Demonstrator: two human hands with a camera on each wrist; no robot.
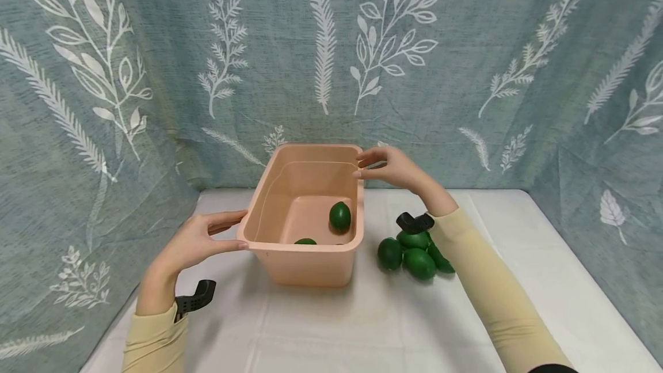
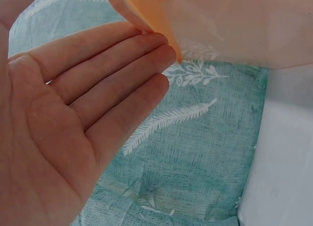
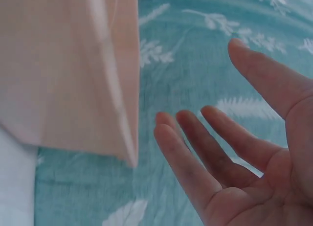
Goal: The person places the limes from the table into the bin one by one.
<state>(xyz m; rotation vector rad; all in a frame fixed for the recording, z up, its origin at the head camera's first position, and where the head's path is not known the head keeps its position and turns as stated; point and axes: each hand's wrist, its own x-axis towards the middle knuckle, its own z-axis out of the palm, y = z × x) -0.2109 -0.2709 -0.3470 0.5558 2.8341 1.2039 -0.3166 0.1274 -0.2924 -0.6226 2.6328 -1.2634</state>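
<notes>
A peach-coloured plastic bin (image 1: pixel 311 266) stands at the middle of the table. Inside it lie a dark green oval fruit (image 1: pixel 339 216) and, partly hidden by the near wall, another green fruit (image 1: pixel 305 241). My left hand (image 1: pixel 194 240) is at the bin's near left corner, its straight fingertips touching the rim in the left wrist view. Beside the far right rim is my right hand (image 1: pixel 391 168), fingers relaxed and spread; a gap separates it from the bin (image 3: pixel 68 79) in the right wrist view. Neither hand holds anything.
Several dark green fruits (image 1: pixel 419 263) lie in a pile right of the bin, partly behind the right wrist's black camera mount (image 1: pixel 414 223) and sleeve. A white cloth (image 1: pixel 321 332) covers the table. Teal leaf-patterned curtains (image 1: pixel 290 73) hang behind and at both sides.
</notes>
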